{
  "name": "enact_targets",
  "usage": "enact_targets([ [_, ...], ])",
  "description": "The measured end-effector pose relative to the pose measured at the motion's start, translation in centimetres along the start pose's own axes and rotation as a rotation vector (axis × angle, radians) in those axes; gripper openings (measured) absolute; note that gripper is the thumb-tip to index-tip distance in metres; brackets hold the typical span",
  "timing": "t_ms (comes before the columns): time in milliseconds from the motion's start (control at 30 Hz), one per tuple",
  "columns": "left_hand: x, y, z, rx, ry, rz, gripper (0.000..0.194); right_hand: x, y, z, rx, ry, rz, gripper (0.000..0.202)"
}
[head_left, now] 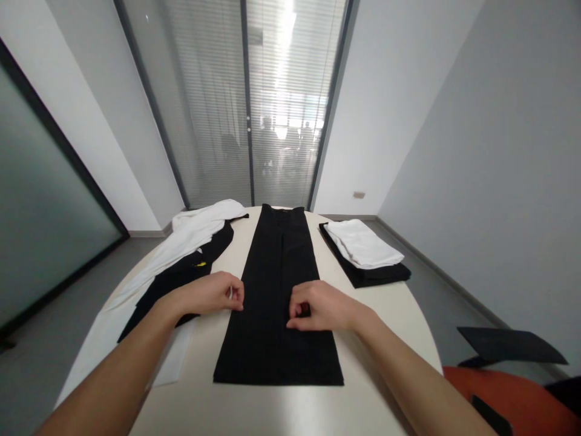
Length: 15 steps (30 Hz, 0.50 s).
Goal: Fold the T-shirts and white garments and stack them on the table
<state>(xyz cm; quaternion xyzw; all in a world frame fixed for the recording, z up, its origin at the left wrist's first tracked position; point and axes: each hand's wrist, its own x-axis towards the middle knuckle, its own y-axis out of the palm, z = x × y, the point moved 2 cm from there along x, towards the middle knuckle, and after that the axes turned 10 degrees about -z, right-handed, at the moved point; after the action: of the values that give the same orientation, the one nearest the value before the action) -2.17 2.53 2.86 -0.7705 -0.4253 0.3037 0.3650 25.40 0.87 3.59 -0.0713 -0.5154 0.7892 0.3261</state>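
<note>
Black trousers (pixel 279 266) lie flat and lengthwise on the pale table (pixel 204 387), waistband at the far edge and hems toward me. My left hand (pixel 222 292) is at the left edge of the trousers, its fingers curled with thumb and fingertips near each other; whether fabric is between them is too small to tell. Over the right leg of the trousers is my right hand (pixel 311 306), fingers curled and thumb a little apart from them, with nothing seen between.
White (pixel 206 218) and black (pixel 181 272) garments lie loosely heaped on the left. At the right, a folded white cloth (pixel 363 243) rests on folded black cloth (pixel 379 277). An orange chair (pixel 512 402) stands at the lower right.
</note>
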Motion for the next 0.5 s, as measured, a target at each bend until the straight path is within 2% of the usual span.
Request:
enact_targets([
  [133,-0.6,0.7,-1.0,-0.105,-0.004,0.196,0.02,0.2,1.4,3.6,0.052,-0.048,0.173,0.032],
  [267,-0.9,1.7,-2.9,-0.101,-0.011,0.285,0.022,0.3,2.7,4.2,0.032,-0.033,0.236,0.039],
  [400,-1.4,2.7,-4.9,-0.019,0.023,0.327,0.034,0.1,2.9,4.1,0.045,-0.004,0.286,0.029],
  [500,-1.6,3.4,-5.7,0.083,0.046,0.29,0.034,0.0,2.5,4.6,0.078,-0.002,0.282,0.019],
])
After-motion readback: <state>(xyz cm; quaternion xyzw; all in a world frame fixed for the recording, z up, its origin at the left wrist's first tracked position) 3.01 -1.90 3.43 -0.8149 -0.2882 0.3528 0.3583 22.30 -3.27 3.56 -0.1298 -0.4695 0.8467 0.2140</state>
